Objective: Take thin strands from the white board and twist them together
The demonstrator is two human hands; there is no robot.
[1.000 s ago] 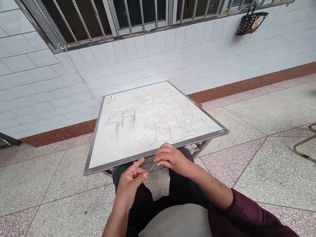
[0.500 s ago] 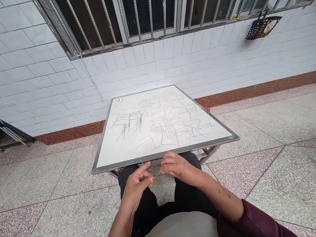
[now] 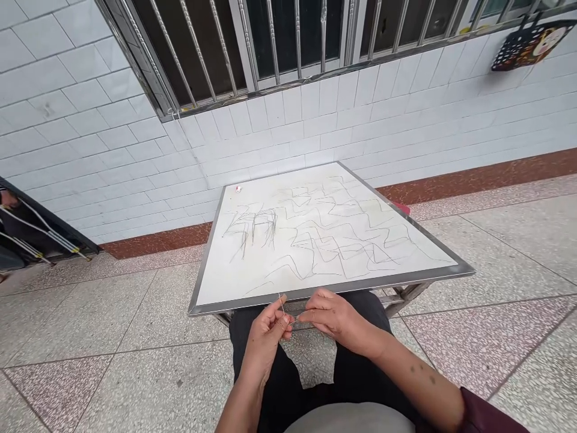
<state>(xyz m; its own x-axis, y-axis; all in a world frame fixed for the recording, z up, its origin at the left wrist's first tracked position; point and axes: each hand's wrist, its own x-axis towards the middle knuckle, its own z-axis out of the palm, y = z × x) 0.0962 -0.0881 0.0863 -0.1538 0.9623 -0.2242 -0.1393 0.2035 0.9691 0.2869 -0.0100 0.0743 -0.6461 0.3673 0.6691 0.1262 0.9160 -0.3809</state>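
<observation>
At the near edge of the table, my left hand (image 3: 267, 334) pinches a thin bent wire (image 3: 282, 305) between thumb and fingers. One part of the wire sticks up past the left fingertips toward the table edge. My right hand (image 3: 336, 317) grips the same wire close by, its fingers curled and the fingertips almost touching the left thumb. On the white tabletop (image 3: 214, 285) lie many thin zigzag wires (image 3: 312, 243), spread over the middle and right. A denser bunch of bent wires (image 3: 273, 227) lies left of them.
A small white-and-red item (image 3: 238, 189) sits at the table's far left corner. Behind stands a tiled wall (image 3: 288, 135) with a barred window (image 3: 279, 42). A dark patterned bag (image 3: 527, 48) hangs at right. Crutch-like poles (image 3: 42, 231) show at far left, near a partly visible hand.
The view has shifted left, so the table sits further right in it. My hands have come slightly closer together on the wire, and less of its free end shows over the table.
</observation>
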